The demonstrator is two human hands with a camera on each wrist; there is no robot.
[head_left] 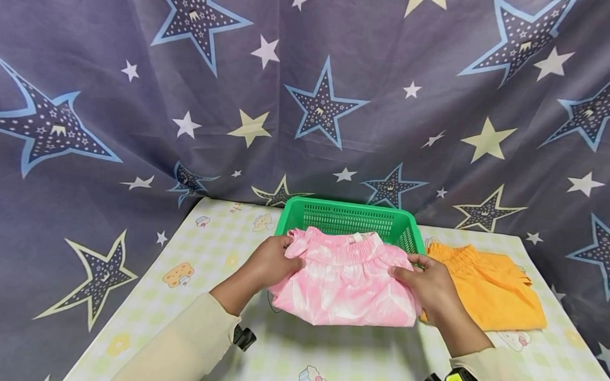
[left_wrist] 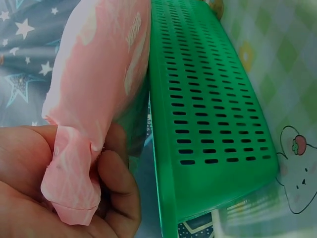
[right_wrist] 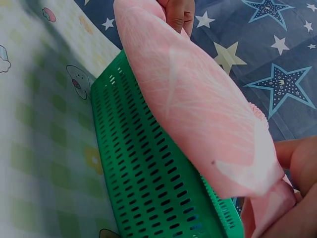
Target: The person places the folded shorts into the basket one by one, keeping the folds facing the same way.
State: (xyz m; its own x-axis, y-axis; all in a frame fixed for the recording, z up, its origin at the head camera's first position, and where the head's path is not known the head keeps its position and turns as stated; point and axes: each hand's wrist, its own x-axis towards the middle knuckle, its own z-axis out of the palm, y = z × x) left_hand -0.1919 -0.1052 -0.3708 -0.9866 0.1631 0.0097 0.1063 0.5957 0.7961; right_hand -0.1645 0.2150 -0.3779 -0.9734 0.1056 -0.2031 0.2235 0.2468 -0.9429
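A pink and white patterned garment (head_left: 346, 285) with a gathered, elastic-looking band hangs folded between my two hands. My left hand (head_left: 275, 262) pinches its left side, thumb in front; the left wrist view shows the fingers curled around a bunched end of the cloth. On the other side my right hand (head_left: 429, 284) grips the garment's right edge, thumb on the front. The cloth is held above the table, in front of a green perforated basket (head_left: 347, 216), and hides much of the basket's near side in the head view. What the basket contains is hidden.
An orange garment (head_left: 491, 289) with a gathered band lies folded to the right of the basket. Both rest on a table (head_left: 174, 322) with a green checked, cartoon-print cover. Directly behind the table hangs a dark star-patterned cloth (head_left: 317, 156).
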